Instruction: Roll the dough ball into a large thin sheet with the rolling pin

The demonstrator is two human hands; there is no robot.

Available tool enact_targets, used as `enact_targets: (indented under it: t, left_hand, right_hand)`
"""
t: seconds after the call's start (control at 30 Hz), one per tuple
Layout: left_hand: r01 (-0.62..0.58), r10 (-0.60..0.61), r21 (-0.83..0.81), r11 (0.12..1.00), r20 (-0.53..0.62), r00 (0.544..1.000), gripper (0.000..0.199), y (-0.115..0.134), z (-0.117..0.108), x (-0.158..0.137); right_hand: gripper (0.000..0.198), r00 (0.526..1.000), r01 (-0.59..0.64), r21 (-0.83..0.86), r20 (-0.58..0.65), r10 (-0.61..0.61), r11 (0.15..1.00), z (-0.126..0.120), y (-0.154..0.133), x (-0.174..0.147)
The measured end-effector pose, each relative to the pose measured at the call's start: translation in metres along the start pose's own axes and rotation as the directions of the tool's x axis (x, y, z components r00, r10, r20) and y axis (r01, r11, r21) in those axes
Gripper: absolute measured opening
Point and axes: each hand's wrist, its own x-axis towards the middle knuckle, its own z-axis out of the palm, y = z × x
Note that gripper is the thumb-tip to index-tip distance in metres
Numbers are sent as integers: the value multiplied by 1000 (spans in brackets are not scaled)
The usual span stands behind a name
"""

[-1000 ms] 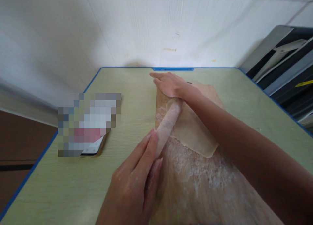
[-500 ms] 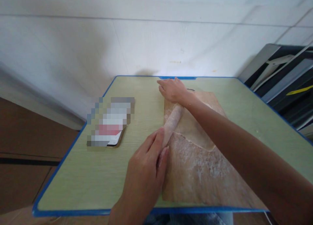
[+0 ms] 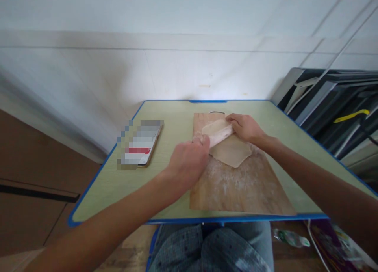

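A floured rolling pin (image 3: 222, 137) lies slantwise across a thin sheet of dough (image 3: 232, 154), its right end farther from me. My left hand (image 3: 191, 157) is closed round the near left end of the pin, at the left edge of the board. At the other end, my right hand (image 3: 244, 127) has its fingers curled over the pin's tip, partly hiding it. Beneath the dough is a wooden cutting board (image 3: 236, 195), dusted with flour, with a metal handle at its far edge. The dough shows on both sides of the pin.
A phone (image 3: 140, 144), partly pixelated, lies left of the board on the pale green, blue-edged table (image 3: 174, 114). White wall (image 3: 177, 71) stands behind. Dark flat items (image 3: 333, 106) lean at the right. A plastic bottle (image 3: 292, 238) is on the floor below.
The rolling pin has turned from a steep slant at the dough's left side to lie flatter across it. My right hand, its fingers stretched out before, has come right and curled over the pin's end.
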Motion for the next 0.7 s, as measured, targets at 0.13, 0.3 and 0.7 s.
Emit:
enact_targets:
  t: [0.13,0.3,0.7]
  left_hand:
    - [33,-33,6,999,-10,999,25,-2,9,8]
    - [52,-50,-46,998,52,997,31,-13,14,13]
    - [8,-2,-46,999,122,993,40,-48,25,40]
  right_hand:
    - [45,999,-37,-43,26,38,998,5,-10,6]
    - [52,993,-9,-157,117,28,988,13,-13,25]
    - [51,962,-22,-168,265,67,986,18,-22,66]
